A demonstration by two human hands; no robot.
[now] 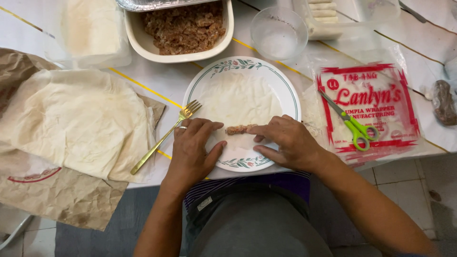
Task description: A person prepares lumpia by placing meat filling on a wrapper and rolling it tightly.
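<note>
Both hands (193,150) (285,140) pinch 1 filling strip (236,129) on 1 plate (290,95).

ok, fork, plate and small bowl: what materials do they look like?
Fork: metal by its look, gold-toned and shiny. Plate: likely glazed ceramic or glass, glossy white with a floral rim. Small bowl: clear glass or plastic, see-through; can't tell which.

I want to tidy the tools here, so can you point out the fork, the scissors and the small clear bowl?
fork (164,138), head view, middle of its gold handle
scissors (358,133), head view, the green handles
small clear bowl (279,34), head view, its inside bottom
</note>
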